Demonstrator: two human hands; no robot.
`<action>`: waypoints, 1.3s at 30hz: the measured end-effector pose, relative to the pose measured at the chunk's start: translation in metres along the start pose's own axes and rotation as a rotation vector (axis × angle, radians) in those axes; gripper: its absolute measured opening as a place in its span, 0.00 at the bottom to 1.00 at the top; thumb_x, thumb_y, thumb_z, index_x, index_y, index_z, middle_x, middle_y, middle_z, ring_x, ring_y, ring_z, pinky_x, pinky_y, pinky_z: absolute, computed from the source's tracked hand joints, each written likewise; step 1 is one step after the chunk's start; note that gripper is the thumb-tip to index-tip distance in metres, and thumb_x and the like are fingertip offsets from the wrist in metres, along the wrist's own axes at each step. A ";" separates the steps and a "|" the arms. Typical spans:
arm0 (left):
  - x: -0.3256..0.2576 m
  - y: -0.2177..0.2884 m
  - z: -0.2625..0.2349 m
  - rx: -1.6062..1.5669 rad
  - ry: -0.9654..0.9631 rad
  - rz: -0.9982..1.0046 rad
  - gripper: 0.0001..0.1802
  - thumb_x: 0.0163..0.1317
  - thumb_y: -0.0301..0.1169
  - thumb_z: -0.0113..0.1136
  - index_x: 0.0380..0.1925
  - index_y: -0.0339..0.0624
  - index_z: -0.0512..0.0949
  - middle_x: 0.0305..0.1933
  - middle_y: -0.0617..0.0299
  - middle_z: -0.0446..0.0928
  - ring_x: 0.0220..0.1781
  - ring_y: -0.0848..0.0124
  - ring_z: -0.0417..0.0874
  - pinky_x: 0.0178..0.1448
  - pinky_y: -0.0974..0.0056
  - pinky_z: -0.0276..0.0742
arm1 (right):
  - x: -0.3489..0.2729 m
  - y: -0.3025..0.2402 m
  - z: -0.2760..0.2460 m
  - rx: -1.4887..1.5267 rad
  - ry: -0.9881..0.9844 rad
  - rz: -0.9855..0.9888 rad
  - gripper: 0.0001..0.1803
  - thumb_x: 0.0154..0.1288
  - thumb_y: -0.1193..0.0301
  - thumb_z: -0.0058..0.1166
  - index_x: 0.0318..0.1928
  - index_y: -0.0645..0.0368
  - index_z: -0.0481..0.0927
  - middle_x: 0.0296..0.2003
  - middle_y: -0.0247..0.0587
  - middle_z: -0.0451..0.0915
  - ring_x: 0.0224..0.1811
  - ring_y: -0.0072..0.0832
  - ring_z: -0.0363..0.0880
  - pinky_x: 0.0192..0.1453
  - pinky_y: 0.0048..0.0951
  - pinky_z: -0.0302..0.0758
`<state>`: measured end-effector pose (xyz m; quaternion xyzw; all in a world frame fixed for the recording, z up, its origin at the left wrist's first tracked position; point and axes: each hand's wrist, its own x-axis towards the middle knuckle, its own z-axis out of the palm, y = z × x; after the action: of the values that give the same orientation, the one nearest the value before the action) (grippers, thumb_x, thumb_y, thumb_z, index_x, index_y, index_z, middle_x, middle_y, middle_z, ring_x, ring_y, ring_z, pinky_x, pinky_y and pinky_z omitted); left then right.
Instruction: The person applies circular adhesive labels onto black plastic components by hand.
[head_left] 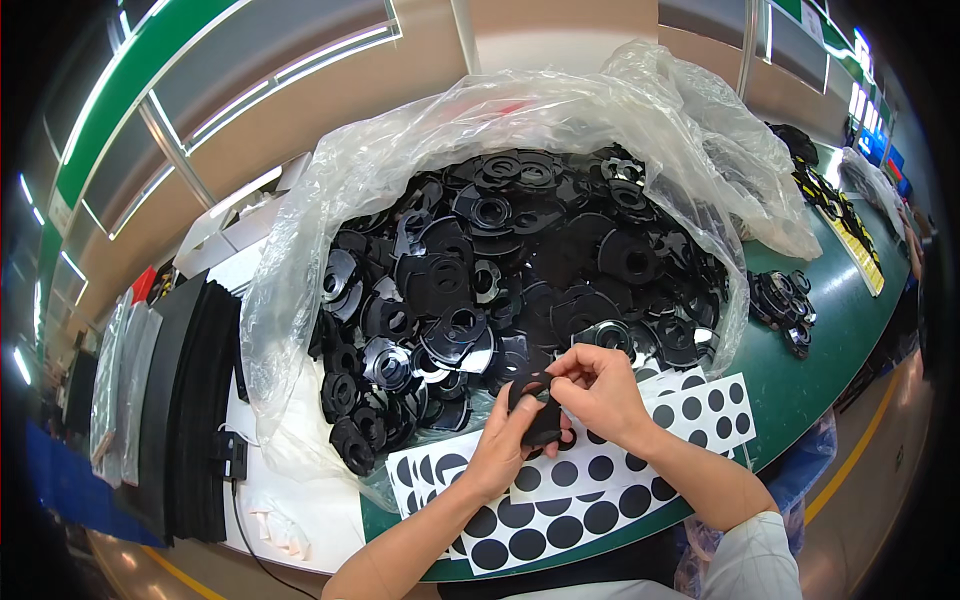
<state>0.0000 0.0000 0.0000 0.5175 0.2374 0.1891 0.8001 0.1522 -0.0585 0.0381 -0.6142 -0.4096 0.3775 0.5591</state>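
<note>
A black plastic part [541,424] is held up in front of the pile, over the white sheets. Around its left side my left hand [507,440] is closed, with the thumb lying across its face. My right hand [600,392] pinches at the upper right of the same part; whether something small sits between those fingertips I cannot make out. White sheets [640,522] with rows of black round stickers [563,473] lie under and beside both hands. Just beyond is a large clear plastic bag [290,290], opened wide and full of glossy black ring-shaped parts [440,280].
At the left stand stacked black foam sheets [190,400] and a small black box [232,455] with a cable. Several loose black parts [783,305] lie on the green table [800,375] at the right. Farther right is a yellow-and-black strip sheet [845,235].
</note>
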 end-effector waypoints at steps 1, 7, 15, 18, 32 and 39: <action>0.000 0.001 -0.001 -0.034 -0.049 0.007 0.38 0.67 0.64 0.26 0.66 0.49 0.54 0.42 0.54 0.75 0.42 0.67 0.78 0.40 0.66 0.74 | -0.001 -0.001 0.001 -0.044 0.020 -0.020 0.05 0.57 0.75 0.58 0.31 0.66 0.79 0.21 0.36 0.80 0.22 0.12 0.75 0.26 0.14 0.70; -0.001 0.005 0.002 -0.137 -0.151 0.026 0.50 0.59 0.73 0.12 0.67 0.45 0.53 0.44 0.54 0.73 0.42 0.67 0.78 0.38 0.67 0.73 | -0.003 -0.006 0.003 -0.511 0.123 -0.155 0.13 0.51 0.68 0.66 0.25 0.63 0.75 0.19 0.36 0.79 0.19 0.16 0.75 0.22 0.18 0.69; -0.002 0.010 0.002 -0.145 -0.078 -0.007 0.50 0.59 0.73 0.12 0.67 0.45 0.53 0.46 0.52 0.73 0.41 0.64 0.79 0.36 0.66 0.73 | -0.005 -0.012 -0.011 -0.793 0.001 -0.403 0.20 0.47 0.60 0.71 0.25 0.62 0.75 0.21 0.37 0.81 0.21 0.22 0.79 0.25 0.21 0.72; -0.001 0.010 0.000 -0.184 -0.113 -0.065 0.50 0.59 0.72 0.13 0.65 0.45 0.55 0.42 0.52 0.75 0.40 0.63 0.79 0.36 0.66 0.73 | -0.005 -0.021 -0.023 -0.519 -0.158 -0.146 0.12 0.54 0.70 0.66 0.34 0.66 0.81 0.26 0.44 0.84 0.27 0.27 0.84 0.33 0.25 0.78; -0.007 0.072 -0.034 0.946 0.334 0.618 0.16 0.64 0.28 0.56 0.51 0.34 0.75 0.48 0.51 0.79 0.54 0.59 0.77 0.54 0.61 0.74 | 0.006 -0.042 -0.203 -0.882 1.132 -0.265 0.14 0.68 0.62 0.50 0.44 0.59 0.81 0.35 0.44 0.82 0.37 0.38 0.80 0.46 0.33 0.73; 0.013 0.054 -0.060 1.478 0.615 0.668 0.21 0.59 0.35 0.63 0.49 0.36 0.75 0.59 0.47 0.71 0.63 0.52 0.67 0.65 0.55 0.64 | 0.013 -0.048 -0.126 -0.923 0.841 -0.574 0.11 0.56 0.74 0.60 0.41 0.61 0.80 0.39 0.44 0.80 0.44 0.41 0.77 0.52 0.36 0.71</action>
<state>-0.0270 0.0726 0.0262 0.8733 0.3407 0.3428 0.0616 0.2693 -0.0926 0.0972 -0.7509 -0.4233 -0.2691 0.4297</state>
